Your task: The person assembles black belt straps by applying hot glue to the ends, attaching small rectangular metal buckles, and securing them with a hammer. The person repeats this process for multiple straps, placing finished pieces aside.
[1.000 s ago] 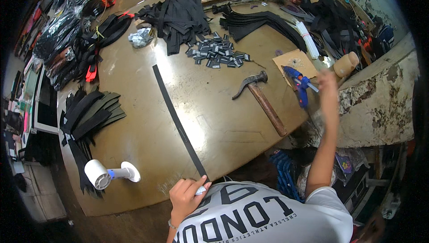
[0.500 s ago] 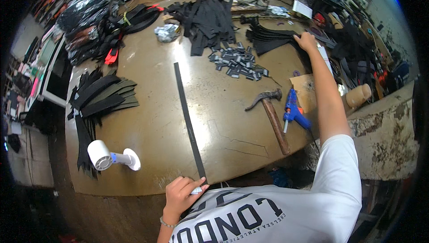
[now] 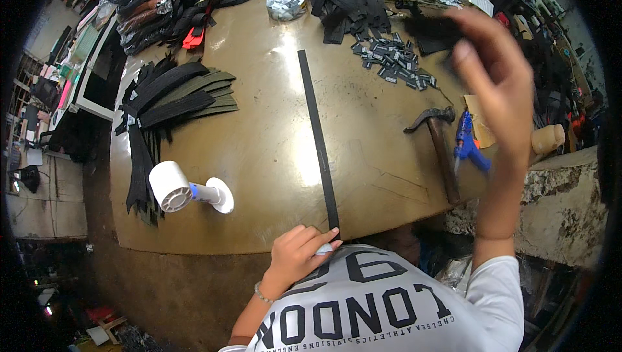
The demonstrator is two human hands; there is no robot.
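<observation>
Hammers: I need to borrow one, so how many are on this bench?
1. The hammer lies near the table's right edge, head away from the person, beside the blue glue gun. Others may be hidden under the strap piles.

The single head-worn fisheye view looks steeply down and forward from above the person's chest onto the brown worktable [image 3: 272,138], near enough that the shirt fills the lower edge, with the table's straight edges bending outward toward the dark circular rim.
</observation>
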